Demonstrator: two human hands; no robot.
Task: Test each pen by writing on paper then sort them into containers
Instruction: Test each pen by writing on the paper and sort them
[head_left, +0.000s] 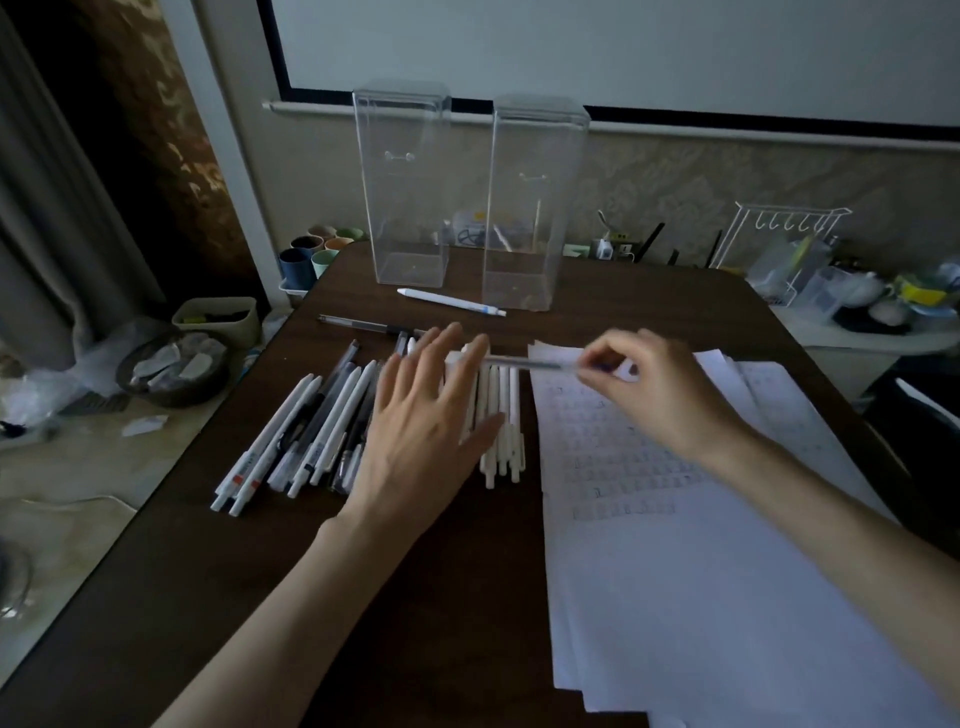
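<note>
A dark brown wooden tabletop (208, 597) carries everything. The right hand (660, 384) pinches a slim, clear-barrelled pen (524, 364) between thumb and fingertips, its other fingers curled. The pen is held level, crosswise above the far left corner of a stack of white paper sheets (675, 571). The top sheet has rows of faint, small written marks on its far half. The stack fills the right side of the tabletop and runs down to the near edge.

The left hand (431, 415) is flat, fingers straight and spread, gripping nothing. It lies over a loose pile of white and dark pens (311, 431) spread across the middle of the tabletop, left of the paper. Whether the palm presses on them cannot be told. The free end of the held pen reaches the left fingertips (480, 345) — contact there is unclear.

At the far edge stand two tall, clear, rectangular plastic containers, one to the left (405, 187) and one to the right (530, 208), close together and upright — no pens show inside either. Just in front of them lies a white pen with a blue band (449, 301), and nearer the pile a dark pen with a clear barrel (363, 325) lies crosswise.
</note>
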